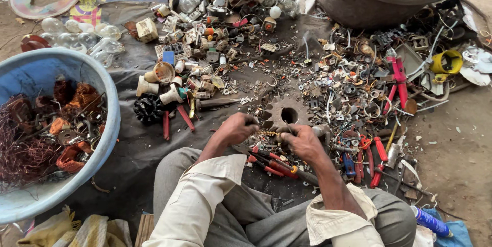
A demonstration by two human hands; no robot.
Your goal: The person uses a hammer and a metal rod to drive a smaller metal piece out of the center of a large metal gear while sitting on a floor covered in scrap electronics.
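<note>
Daylight is falling on a bare dirt floor (pixel 461 144). A dark sheet (pixel 138 144) is lying spread over it, scrap scattered across. A blue tub (pixel 110 124) is sitting at left, a grey tub (pixel 348 6) at top right.

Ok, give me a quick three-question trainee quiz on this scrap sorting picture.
1. True or false: the blue tub holds copper wire.
2. What lies just beyond the left hand and right hand? A) toothed gear wheel B) hammer C) glass jar
3. What colour are the handles of the pliers under the hands?

Key: 1 true; 2 A, the gear wheel; 3 red.
</note>
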